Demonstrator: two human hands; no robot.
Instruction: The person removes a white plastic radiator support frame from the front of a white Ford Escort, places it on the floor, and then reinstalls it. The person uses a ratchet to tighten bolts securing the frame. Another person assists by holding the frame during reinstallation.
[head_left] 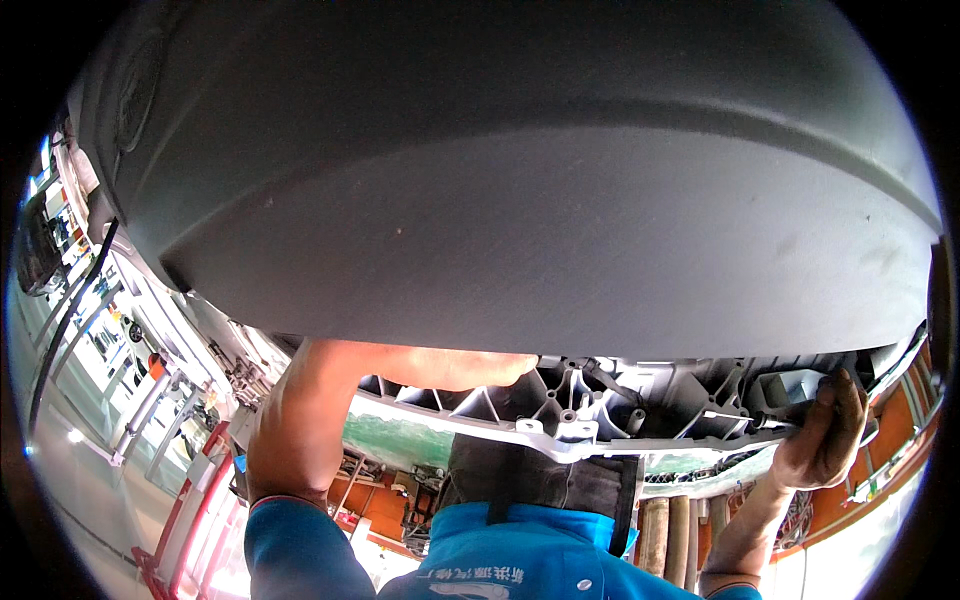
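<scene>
A large dark grey moulded panel (560,240) with a curved ridge fills the upper and middle view. Below its lower edge shows a light grey ribbed frame (570,425) with triangular webs, bosses and bolt holes. My left hand (450,368) reaches in from the left, lying along the panel's lower edge over the frame; its fingers are largely hidden. At the frame's right end, my right hand (825,435) is closed round the edge, its fingers curled upward and darkly smudged. Whether panel and frame are one piece I cannot tell.
At lower left stands a red and white metal frame (190,510) on a pale floor. Shelving with parts (110,330) lines the left side. Brown cylinders (665,540) and an orange-brown surface (840,510) lie below the ribbed frame, with coiled cables (795,520) near my right forearm.
</scene>
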